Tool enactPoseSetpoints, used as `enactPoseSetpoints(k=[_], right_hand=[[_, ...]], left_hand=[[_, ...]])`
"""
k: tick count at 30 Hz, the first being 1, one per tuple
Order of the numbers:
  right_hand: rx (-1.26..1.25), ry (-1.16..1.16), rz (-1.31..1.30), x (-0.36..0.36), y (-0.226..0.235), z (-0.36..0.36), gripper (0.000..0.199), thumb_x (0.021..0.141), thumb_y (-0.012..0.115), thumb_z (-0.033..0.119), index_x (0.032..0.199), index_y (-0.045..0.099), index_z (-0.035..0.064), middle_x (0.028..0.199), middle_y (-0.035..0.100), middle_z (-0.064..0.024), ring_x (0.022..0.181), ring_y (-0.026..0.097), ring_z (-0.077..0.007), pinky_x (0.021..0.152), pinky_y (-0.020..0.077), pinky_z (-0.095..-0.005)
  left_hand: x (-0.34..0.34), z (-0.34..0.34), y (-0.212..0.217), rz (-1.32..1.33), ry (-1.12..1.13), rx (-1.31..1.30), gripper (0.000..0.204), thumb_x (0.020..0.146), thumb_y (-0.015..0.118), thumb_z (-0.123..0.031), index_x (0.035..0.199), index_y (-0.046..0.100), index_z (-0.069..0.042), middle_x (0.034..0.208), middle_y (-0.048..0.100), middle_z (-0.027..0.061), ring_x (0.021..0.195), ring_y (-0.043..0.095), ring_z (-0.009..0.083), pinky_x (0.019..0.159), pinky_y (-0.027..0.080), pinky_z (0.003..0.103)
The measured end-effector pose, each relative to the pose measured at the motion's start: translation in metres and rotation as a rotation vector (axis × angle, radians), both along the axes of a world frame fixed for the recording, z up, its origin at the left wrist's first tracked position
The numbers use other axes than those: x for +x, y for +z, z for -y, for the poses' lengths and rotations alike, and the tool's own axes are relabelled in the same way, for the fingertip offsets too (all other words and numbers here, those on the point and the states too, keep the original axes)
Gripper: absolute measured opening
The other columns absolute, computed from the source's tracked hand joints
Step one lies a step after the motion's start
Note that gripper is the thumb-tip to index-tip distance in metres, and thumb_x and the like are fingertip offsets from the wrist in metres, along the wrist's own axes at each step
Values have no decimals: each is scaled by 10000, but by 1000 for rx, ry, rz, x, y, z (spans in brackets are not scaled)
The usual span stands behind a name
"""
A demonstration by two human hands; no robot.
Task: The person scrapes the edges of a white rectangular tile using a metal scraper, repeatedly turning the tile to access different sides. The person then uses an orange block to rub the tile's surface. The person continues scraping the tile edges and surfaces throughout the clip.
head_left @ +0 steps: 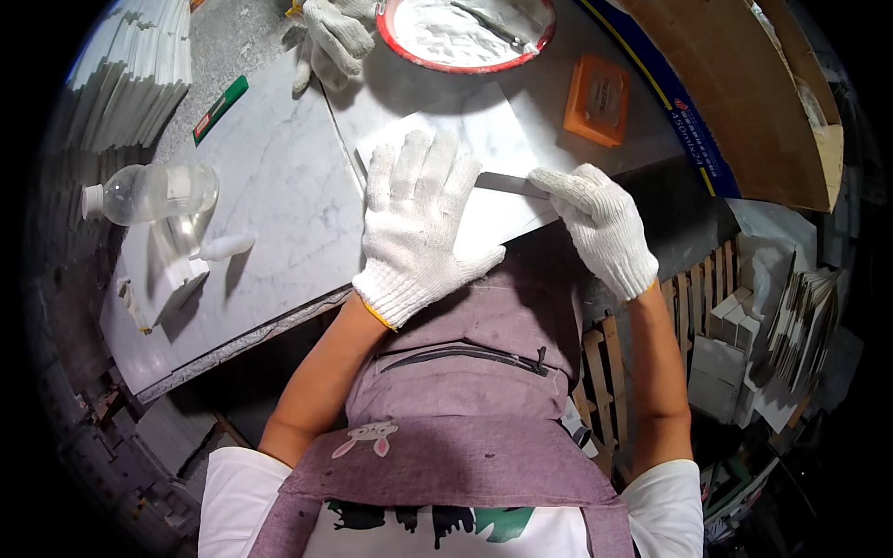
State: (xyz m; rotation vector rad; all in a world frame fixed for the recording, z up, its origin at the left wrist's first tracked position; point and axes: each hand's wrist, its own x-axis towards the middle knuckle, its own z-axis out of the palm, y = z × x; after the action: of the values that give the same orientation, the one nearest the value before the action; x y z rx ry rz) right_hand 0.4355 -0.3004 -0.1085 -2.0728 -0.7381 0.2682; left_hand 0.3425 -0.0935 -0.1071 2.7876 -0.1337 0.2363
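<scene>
My left hand (419, 219), in a white knit glove, lies flat with fingers stretched out on a white flat rectangular piece (507, 219). I cannot tell whether that piece is tile or sheet. My right hand (600, 223), gloved the same way, pinches the right end of a narrow grey metal strip (510, 184), perhaps a blade. The strip lies across the white piece, its left end by my left fingers. Beneath is a grey-veined marble-look slab (279, 158). An orange box-like block (597, 100) sits beyond my right hand.
A red-rimmed bowl (465, 67) of white paste holds a tool. Spare gloves (333, 42) lie beside it. At left are a green strip-shaped item (220, 110), a clear bottle (158, 193) and a small white bottle (226, 247). Cardboard (744, 84) stands at right; wooden slats (605, 381) stand below.
</scene>
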Motion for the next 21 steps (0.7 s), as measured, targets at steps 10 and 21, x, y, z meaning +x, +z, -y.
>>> enactPoseSetpoints(k=[10, 21], right_hand=[[-73, 229, 8, 16, -1, 10, 291, 825, 600, 4, 1075, 696, 120, 775, 584, -87, 740, 589, -261, 680, 493, -357], [-1, 115, -76, 13, 2, 12, 378, 792, 567, -93, 1105, 676, 88, 790, 611, -73, 715, 590, -200, 659, 492, -299]], left_hand=[[-2, -1, 0, 14, 10, -21, 921, 519, 810, -471, 1296, 507, -82, 1376, 446, 162, 1336, 339, 371, 1125, 170, 539], [-1, 0, -2, 38, 9, -30, 917, 518, 812, -455, 1296, 504, -78, 1387, 432, 162, 1338, 330, 379, 1124, 159, 547]])
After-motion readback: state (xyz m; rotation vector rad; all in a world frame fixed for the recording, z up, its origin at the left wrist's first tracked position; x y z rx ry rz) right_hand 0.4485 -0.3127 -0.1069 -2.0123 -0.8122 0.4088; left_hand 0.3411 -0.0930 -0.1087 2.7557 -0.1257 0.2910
